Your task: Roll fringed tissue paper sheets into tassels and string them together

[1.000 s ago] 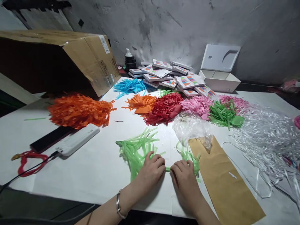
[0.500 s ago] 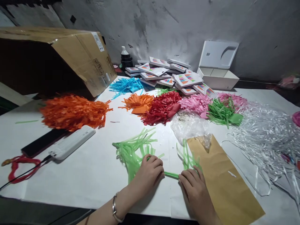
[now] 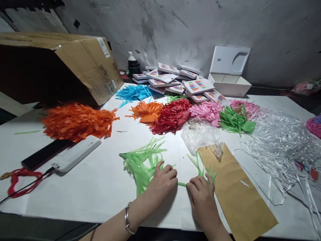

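A green tissue paper tassel (image 3: 136, 167) lies at the near middle of the white table, its fringes fanned out to both sides and its middle rolled into a thin twist (image 3: 181, 184). My left hand (image 3: 164, 179) is closed over the left part of the twist, palm down, with the larger fringe beside it. Over the right end my right hand (image 3: 202, 194) is closed too, and the shorter fringe sticks out past its fingers. Only a short length of the twist shows between the hands. My fingertips are partly hidden beneath my hands.
A brown paper sheet (image 3: 240, 190) lies right of my right hand, below a clear plastic bag (image 3: 200, 135). Orange tassels (image 3: 77, 122), red tassels (image 3: 173, 115) and silver strands (image 3: 281, 137) lie around. Behind are flat boxes (image 3: 198, 86) and a carton (image 3: 92, 67); a white power bank (image 3: 76, 154) sits left.
My hands have come closer together, so less of the green twist shows between them. My left index finger is lifted more. The whole view has shifted slightly.
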Tool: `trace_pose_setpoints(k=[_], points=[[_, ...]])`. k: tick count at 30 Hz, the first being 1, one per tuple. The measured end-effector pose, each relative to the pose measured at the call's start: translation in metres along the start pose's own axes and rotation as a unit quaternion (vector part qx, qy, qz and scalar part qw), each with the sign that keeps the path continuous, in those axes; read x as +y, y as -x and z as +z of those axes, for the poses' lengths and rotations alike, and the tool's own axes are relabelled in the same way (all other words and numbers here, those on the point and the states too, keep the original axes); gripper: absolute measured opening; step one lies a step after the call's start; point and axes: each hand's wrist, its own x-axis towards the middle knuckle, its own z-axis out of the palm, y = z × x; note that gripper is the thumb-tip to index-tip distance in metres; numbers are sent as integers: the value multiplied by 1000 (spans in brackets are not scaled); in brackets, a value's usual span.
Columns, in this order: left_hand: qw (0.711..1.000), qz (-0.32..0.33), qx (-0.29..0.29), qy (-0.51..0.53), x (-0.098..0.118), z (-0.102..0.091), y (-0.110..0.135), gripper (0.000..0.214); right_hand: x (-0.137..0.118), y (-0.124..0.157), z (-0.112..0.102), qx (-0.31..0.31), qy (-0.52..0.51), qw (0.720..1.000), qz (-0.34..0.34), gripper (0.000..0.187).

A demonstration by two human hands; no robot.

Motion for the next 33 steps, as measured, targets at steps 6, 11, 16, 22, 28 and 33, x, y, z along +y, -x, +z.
trace_pose_setpoints(k=[6, 11, 16, 22, 28, 33], points=[[999, 40, -20, 21, 0, 5, -10, 20, -4, -10, 7, -20, 67, 995, -74, 14], [970, -56, -46, 232, 1, -23, -7, 22, -6, -21, -6, 23, 73, 984, -161, 29], [706, -255, -109, 652, 11, -54, -6, 30, -17, -33, -50, 122, 2, 961, -247, 22], [565, -284, -31, 774, 32, -58, -21, 39, -22, -45, -65, 170, -124, 953, -218, 19], [606, -235, 28, 759, 42, -53, -29, 39, -15, -30, -42, 152, -247, 954, -76, 22], [746, -165, 83, 640, 38, -49, -35, 34, -5, -21, -25, 184, -230, 952, -86, 38]])
